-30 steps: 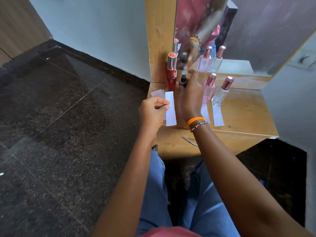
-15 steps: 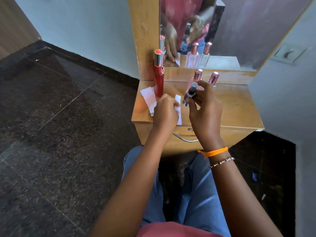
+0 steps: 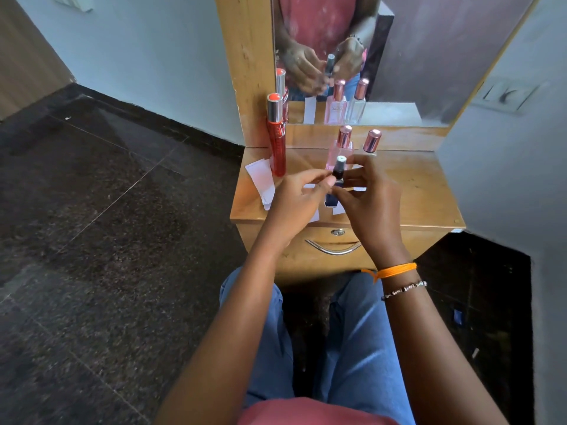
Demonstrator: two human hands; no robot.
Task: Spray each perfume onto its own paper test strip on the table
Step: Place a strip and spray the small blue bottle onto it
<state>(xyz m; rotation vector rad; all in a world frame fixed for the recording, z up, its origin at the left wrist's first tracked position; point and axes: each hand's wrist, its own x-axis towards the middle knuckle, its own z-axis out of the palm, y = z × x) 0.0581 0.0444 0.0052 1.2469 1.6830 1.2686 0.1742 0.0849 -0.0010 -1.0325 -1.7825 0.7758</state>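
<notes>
While your right hand (image 3: 369,207) curls round the small dark blue perfume bottle (image 3: 335,187) and holds it nearly upright above the front of the wooden table (image 3: 423,191), your left hand (image 3: 296,199) comes in from the other side, its thumb and fingertips pinching the bottle at its dark cap. So the bottle sits between your two hands, lifted clear of the tabletop, with white paper test strips (image 3: 260,176) lying flat under and to the left of your hands. Behind your fingers stand the pink perfume bottle (image 3: 340,148) and the clear perfume bottle (image 3: 371,142), both capped; the tall red spray bottle (image 3: 276,139) stands at the back left, just beside the mirror (image 3: 399,56).
</notes>
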